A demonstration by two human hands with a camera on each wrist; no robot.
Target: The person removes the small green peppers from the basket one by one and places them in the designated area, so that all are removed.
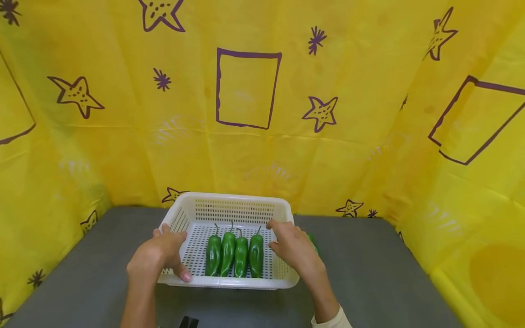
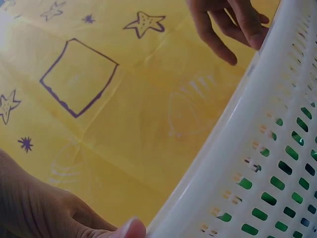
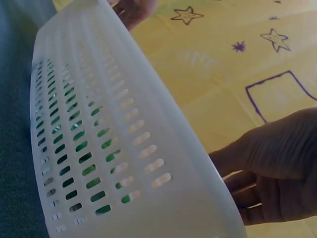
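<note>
A white plastic basket (image 1: 229, 282) with slotted walls sits on the grey table in the head view. Several glossy green peppers (image 1: 227, 250) lie side by side inside it, stems pointing to the back. My left hand (image 1: 157, 253) is at the basket's left side, fingers spread over the side rim and thumb at the front left corner. Over the right rim is my right hand (image 1: 297, 243), with thumb and forefinger apart and pointing inward. In the right wrist view its loosely bent fingers (image 3: 247, 196) are partly hidden behind the rim.
Another green thing (image 1: 313, 242), partly hidden by the right hand, lies on the table (image 1: 361, 273) right of the basket. A small black object (image 1: 188, 322) shows at the bottom edge. Yellow cloth (image 1: 246, 159) with drawn stars encloses the back and sides.
</note>
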